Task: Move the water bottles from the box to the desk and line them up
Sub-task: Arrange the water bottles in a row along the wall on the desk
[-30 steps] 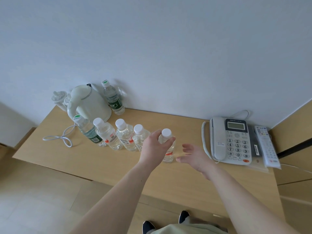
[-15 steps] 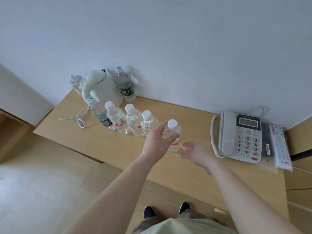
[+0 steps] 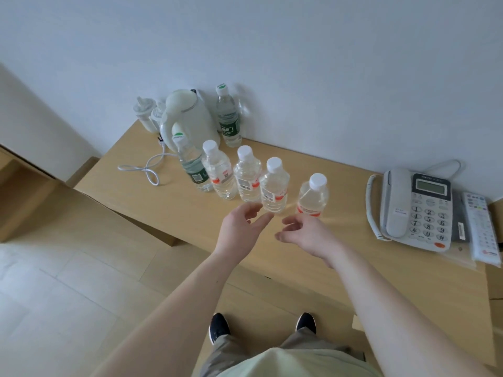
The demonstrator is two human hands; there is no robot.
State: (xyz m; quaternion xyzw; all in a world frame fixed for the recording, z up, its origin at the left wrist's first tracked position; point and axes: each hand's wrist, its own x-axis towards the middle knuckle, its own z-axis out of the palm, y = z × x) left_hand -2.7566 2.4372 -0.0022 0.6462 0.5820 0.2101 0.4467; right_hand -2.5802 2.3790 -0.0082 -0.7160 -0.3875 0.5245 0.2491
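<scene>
The head view shows the left hand (image 3: pixel 239 229) and the right hand (image 3: pixel 307 235) low over the table (image 3: pixel 163 210), each grip loose and holding nothing. The nearest water bottle (image 3: pixel 312 197) stands alone at about 12 o'clock from the right hand, with a gap between it and the row of bottles (image 3: pixel 234 175) running off toward 10 o'clock. These bottles look full, so they are likely a bit heavy, the thin plastic may be smooth and squashy, and the best place to hold is around the middle by the label, not the small cap.
</scene>
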